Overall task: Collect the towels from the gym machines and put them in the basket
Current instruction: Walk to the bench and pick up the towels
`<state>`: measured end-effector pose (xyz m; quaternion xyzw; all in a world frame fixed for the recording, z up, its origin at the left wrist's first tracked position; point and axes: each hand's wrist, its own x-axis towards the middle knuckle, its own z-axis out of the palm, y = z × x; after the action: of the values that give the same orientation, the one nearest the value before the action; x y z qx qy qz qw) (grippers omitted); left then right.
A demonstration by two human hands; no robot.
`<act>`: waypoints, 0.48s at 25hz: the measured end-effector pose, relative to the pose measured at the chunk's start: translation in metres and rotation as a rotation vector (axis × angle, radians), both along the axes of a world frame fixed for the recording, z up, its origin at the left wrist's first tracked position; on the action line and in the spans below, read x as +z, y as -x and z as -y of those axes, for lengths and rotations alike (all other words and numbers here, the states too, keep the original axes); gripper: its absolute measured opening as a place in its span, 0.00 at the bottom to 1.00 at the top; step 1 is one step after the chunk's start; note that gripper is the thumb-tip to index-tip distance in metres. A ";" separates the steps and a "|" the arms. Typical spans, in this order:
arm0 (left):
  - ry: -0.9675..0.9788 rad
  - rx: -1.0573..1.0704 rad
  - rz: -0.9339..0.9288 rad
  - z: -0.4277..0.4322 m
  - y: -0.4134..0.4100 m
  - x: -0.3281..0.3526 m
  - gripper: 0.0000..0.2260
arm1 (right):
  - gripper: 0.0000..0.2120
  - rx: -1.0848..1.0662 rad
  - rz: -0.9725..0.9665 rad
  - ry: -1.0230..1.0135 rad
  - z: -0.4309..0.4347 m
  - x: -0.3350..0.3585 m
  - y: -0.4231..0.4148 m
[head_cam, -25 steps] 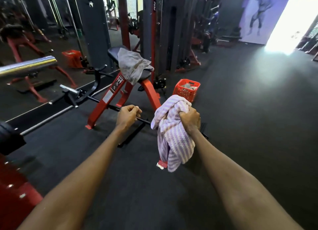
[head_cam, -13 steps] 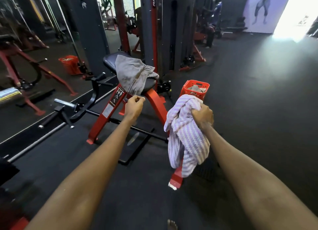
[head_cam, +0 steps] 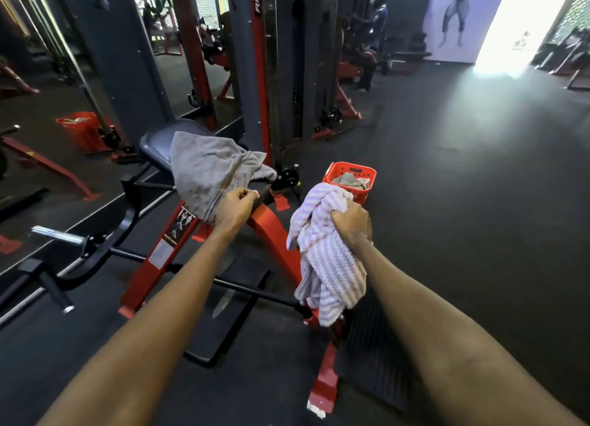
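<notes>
Right hand (head_cam: 351, 223) grips the striped towel (head_cam: 329, 259), mid-frame. Left hand (head_cam: 238, 207), loosely curled, empty, nears the grey towel (head_cam: 207, 170) draped on the machine seat (head_cam: 156, 143). Red basket (head_cam: 349, 170) beyond already holds towels — both of these remain.

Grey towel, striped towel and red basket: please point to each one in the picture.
grey towel (head_cam: 204, 167), head view, middle of the cloth draped on the seat
striped towel (head_cam: 329, 266), head view, hanging part below the right hand
red basket (head_cam: 349, 167), head view, far rim
</notes>
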<state>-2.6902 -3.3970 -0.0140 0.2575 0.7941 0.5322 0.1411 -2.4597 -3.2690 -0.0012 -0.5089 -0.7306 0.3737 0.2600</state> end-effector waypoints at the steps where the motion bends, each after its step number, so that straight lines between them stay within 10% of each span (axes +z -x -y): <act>1: 0.018 -0.008 -0.018 -0.013 0.017 -0.001 0.11 | 0.19 -0.007 0.007 0.002 -0.009 -0.002 0.015; 7: 0.249 -0.062 -0.329 -0.091 0.122 -0.004 0.11 | 0.19 -0.107 0.016 0.102 -0.067 -0.002 0.112; 12: 0.645 -0.090 -0.417 -0.125 0.185 -0.022 0.42 | 0.21 -0.109 0.035 -0.014 -0.102 -0.006 0.168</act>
<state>-2.8753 -3.2717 -0.0358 0.3369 0.9203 0.1845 0.0736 -2.6277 -3.1668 -0.0072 -0.5525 -0.7089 0.3448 0.2708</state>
